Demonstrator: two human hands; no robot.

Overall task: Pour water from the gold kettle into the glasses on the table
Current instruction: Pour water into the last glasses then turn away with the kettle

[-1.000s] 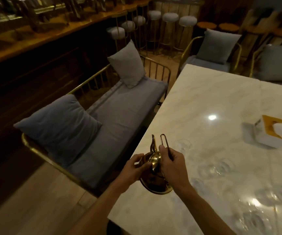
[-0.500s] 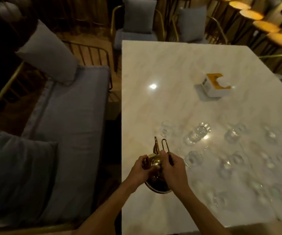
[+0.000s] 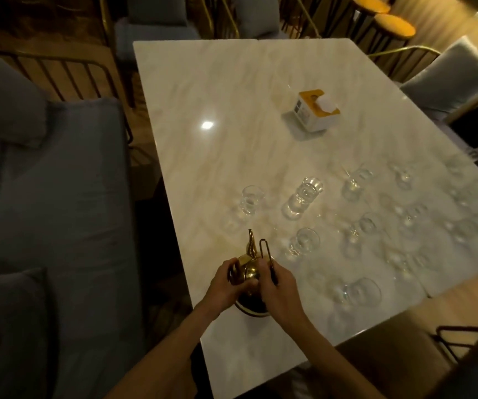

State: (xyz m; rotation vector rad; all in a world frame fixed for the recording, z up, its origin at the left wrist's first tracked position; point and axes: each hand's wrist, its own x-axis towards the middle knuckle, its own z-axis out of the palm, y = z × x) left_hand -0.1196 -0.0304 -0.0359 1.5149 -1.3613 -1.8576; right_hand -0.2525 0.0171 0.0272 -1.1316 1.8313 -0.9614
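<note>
The gold kettle [image 3: 248, 269] stands near the left edge of the marble table [image 3: 232, 90], its spout pointing away from me. My right hand [image 3: 278, 286] grips its thin dark handle, which sticks up past my fingers. My left hand [image 3: 225, 285] curls round the kettle's left side and lid. Several clear glasses stand to the right; the nearest ones are a small glass [image 3: 250, 200], a ribbed tumbler [image 3: 302, 201] and a short glass [image 3: 302, 243]. Another glass [image 3: 360, 292] sits by the front edge.
A white and orange tissue box [image 3: 315, 110] sits mid-table toward the far right. A grey cushioned bench [image 3: 53, 197] with gold rails runs along the left. Cushioned chairs and round stools surround the far and right sides. A wooden surface [image 3: 404, 355] adjoins the table's near right corner.
The view has swung right and down, bringing the whole table and more glasses into sight. Both hands stay on the kettle in about the same place.
</note>
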